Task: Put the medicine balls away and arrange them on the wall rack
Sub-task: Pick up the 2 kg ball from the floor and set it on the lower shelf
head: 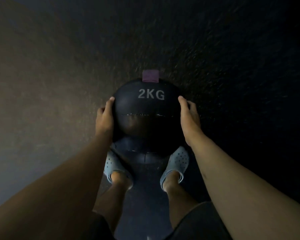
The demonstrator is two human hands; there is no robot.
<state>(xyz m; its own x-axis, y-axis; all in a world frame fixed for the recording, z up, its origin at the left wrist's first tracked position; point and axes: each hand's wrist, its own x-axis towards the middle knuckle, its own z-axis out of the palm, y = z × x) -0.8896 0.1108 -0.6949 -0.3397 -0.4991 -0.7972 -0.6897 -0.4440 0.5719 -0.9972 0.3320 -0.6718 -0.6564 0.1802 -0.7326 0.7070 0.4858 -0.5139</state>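
I hold the black 2KG medicine ball (148,115) between my left hand (105,119) and right hand (189,118), palms pressed to its sides, above a second ball (142,155) near my feet. Rack unseen; best keep both palms level while lifting.

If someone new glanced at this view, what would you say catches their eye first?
First, the black medicine ball at centre frame, marked 2KG in pale letters with a purple tab at its top edge. The left hand and right hand press against its opposite sides. Below it, another dark ball shows between two grey-blue perforated clogs; the rest is dim, speckled floor.
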